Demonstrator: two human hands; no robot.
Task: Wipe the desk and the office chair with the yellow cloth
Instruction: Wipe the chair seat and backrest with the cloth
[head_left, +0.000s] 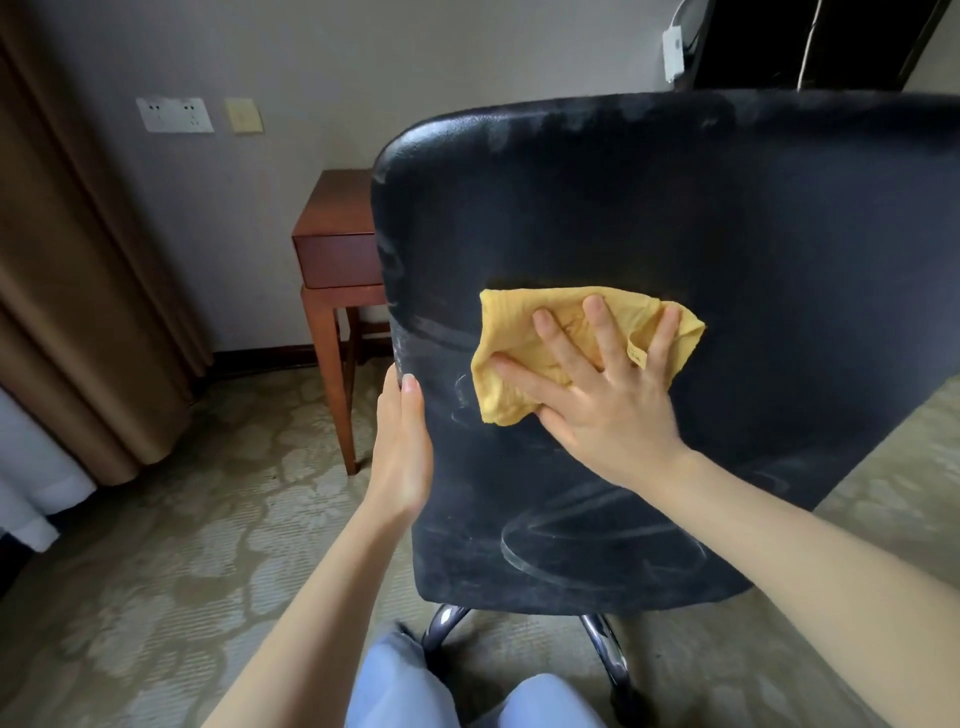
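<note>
The black office chair (727, 234) fills the middle and right of the head view, its dusty backrest turned toward me with pale wipe streaks low down. My right hand (608, 400) presses the crumpled yellow cloth (519, 332) flat against the back of the backrest, fingers spread and straight. My left hand (402, 441) grips the backrest's left edge, thumb on the near side and fingers wrapped behind, out of sight. The wooden desk (337, 244) stands behind the chair's left edge, mostly hidden.
Brown curtains (78, 286) hang at the left. Wall sockets (174, 114) sit on the grey wall above the desk. The chair's chrome legs (602, 649) stand on patterned carpet (182, 545). My knees in blue trousers (405, 686) are just below the chair.
</note>
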